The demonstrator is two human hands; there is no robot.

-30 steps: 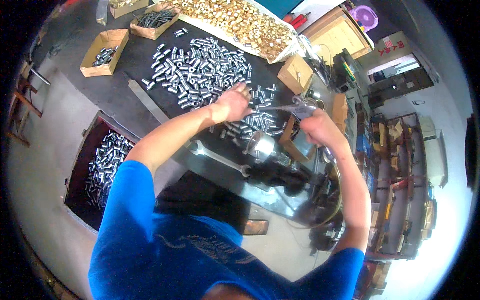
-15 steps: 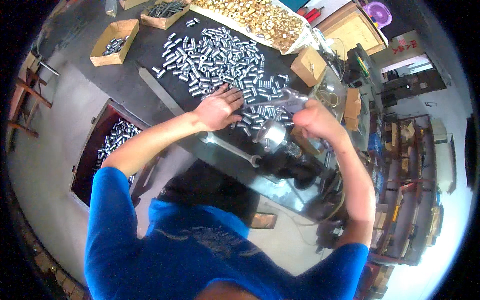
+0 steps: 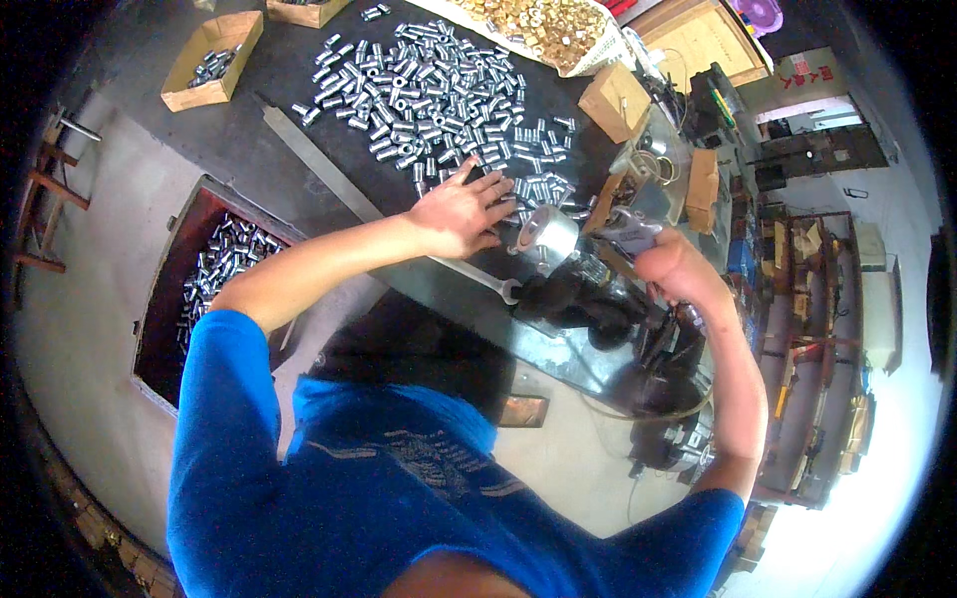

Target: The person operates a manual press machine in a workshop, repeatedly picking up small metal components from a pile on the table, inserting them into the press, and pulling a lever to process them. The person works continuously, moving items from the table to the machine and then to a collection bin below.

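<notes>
Our left hand [image 3: 461,211] on table [image 3: 299,75], at near edge of sleeve pile [image 3: 434,90]. Our right hand [image 3: 670,267] right of it, on handle [image 3: 623,234]. Chuck [image 3: 546,235] between hands. Box [image 3: 211,60] far left. Crate [image 3: 214,269] below table.

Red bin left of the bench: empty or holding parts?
Holding parts. The red bin has a layer of shiny metal sleeves across its upper part; the lower part is in shadow, so its fill level cannot be told.

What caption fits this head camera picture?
Left hand spread over small metal sleeves on a dark workbench; right hand gripping a machine handle.
</notes>
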